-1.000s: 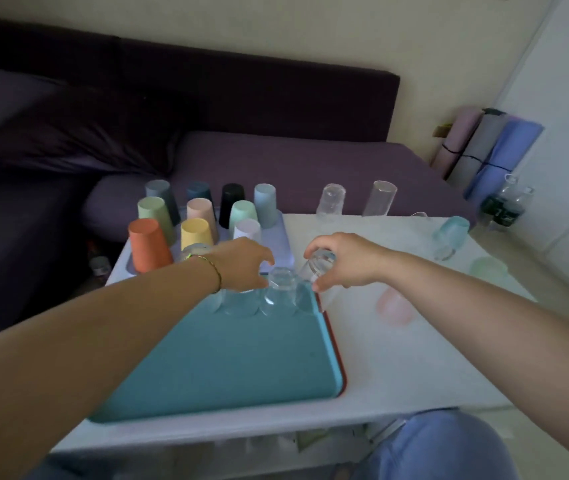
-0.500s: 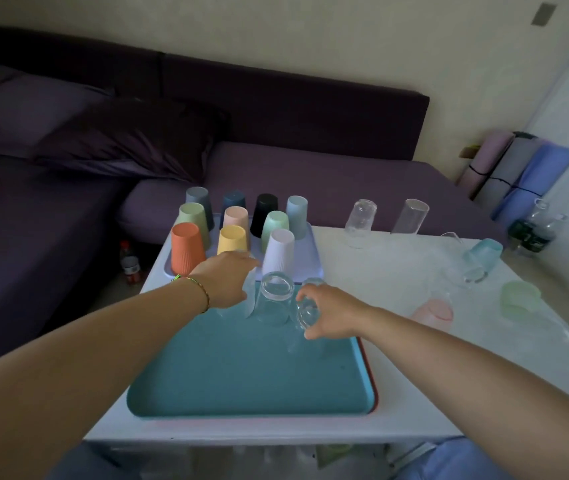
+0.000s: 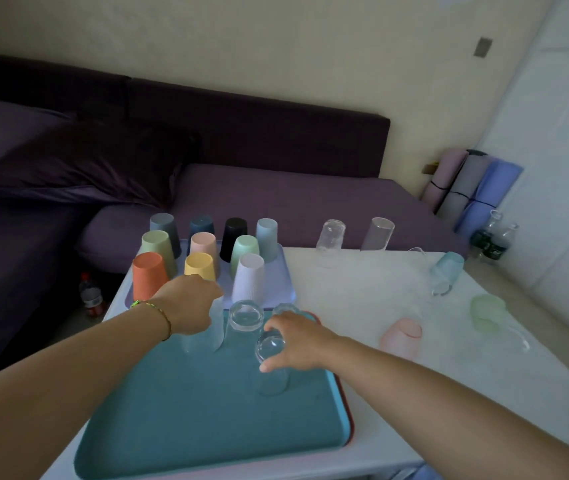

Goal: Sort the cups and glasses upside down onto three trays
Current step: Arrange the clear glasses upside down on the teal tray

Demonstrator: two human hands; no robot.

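Fingers of right hand curl round inverted clear glass standing on teal tray | left hand grips second glass near tray's far edge

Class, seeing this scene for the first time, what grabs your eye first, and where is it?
The upside-down coloured cups stand clustered on the lilac tray at the far left. Nearer, the right hand grips a clear glass over the teal tray, while the left hand holds a second glass at its far edge.
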